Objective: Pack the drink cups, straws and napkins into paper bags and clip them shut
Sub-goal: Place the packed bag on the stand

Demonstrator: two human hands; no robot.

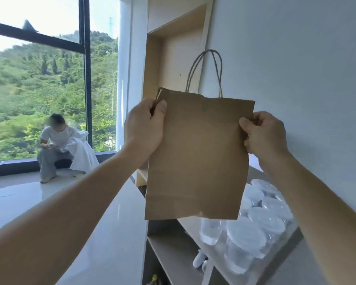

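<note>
Both hands pinch the upper side edges of a flat brown kraft paper bag (pixel 197 157) and hold it upright at chest height in front of the white wall (pixel 296 58). The left hand (pixel 144 128) closes thumb against curled fingers on the left edge, and the right hand (pixel 263 134) does likewise on the right edge, so the bag hangs square between them. This grip looks like the start of pulling the two sides apart to open the mouth, since the bag is still folded flat and nothing is packed yet. The paper is matte and stiff, creased near the bottom fold, with twisted cord handles (pixel 206 73) looping above the top edge. Below and to the right, lidded clear plastic drink cups (pixel 261 219) stand clustered on a pale wooden shelf (pixel 173 249), near enough to reach. No straws, napkins or clips can be made out.
</note>
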